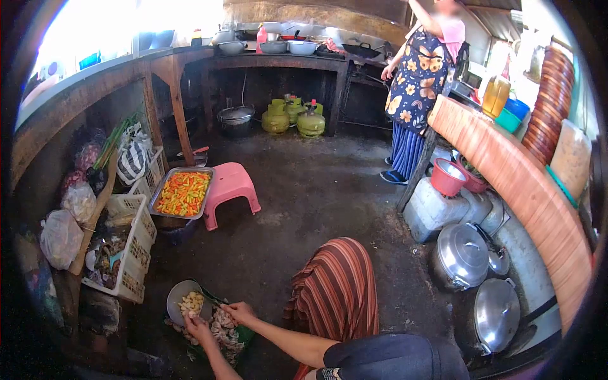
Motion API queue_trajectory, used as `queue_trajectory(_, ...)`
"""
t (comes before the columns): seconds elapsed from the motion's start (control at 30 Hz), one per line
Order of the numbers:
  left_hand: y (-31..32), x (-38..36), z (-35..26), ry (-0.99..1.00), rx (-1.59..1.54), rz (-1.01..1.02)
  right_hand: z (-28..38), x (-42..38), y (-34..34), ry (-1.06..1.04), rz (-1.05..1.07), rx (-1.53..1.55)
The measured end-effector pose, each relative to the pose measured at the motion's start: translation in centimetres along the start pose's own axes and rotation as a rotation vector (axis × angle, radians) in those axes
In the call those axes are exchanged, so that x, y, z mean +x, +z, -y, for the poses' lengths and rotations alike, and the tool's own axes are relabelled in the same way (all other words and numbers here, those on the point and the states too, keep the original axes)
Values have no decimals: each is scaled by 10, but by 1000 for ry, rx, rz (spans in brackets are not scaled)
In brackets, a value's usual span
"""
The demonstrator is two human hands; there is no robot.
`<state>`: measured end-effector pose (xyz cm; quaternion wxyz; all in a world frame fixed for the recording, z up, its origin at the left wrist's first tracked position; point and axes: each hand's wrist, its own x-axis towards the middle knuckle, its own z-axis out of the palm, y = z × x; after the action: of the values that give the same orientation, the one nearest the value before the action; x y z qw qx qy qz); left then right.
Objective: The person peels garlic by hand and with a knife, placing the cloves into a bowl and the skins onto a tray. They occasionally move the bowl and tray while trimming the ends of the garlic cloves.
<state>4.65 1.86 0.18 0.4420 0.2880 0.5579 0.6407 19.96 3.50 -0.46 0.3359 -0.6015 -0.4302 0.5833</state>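
My left hand [197,328] is closed, its fingers pinched around what looks like a garlic clove, at the near edge of a grey bowl [174,304]. Pale yellow peeled garlic cloves [190,303] lie in that bowl. Just to the right, my right hand [239,313] is closed on a thin object that looks like a small knife; its blade is hard to make out. Beneath both hands spreads a heap of whitish garlic and skins [225,330] on a dark green sheet, partly hidden by my forearms.
A tray of cut red, orange and green chillies [183,193] stands beside a pink stool [231,190]. White crates [136,253] line the left. Lidded pots [465,253] stand right. Another person [421,82] stands near the back counter, above green gas cylinders [310,120].
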Motion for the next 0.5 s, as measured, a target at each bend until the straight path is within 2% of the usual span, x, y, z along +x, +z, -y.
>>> queue_trajectory(0.03, 6, -3, -11, 4, -163, -33, 2, -4, 3, -44, -40, -119)
queue_trajectory(0.1, 1, 6, -6, -37, -238, -79, 11, -16, 8, -88, -79, -239)
queue_trajectory(0.17, -5, 7, -5, -79, -310, -128, 15, -22, 11, -110, 69, -352)
queue_trajectory(0.2, -6, 5, -9, -108, -344, -110, 9, -20, 15, -109, 71, -353)
queue_trajectory(0.23, -8, 4, -11, -138, -378, -90, 4, -19, 20, -208, 45, -393)
queue_trajectory(0.27, -9, 3, -11, -140, -378, -89, -2, -16, 23, -306, 18, -433)
queue_trajectory(0.33, -11, 1, -8, -129, -215, -63, 16, -34, 18, -288, -11, -507)
queue_trajectory(0.5, -14, 4, 7, -114, -248, -42, 26, -47, 13, -315, -63, -647)
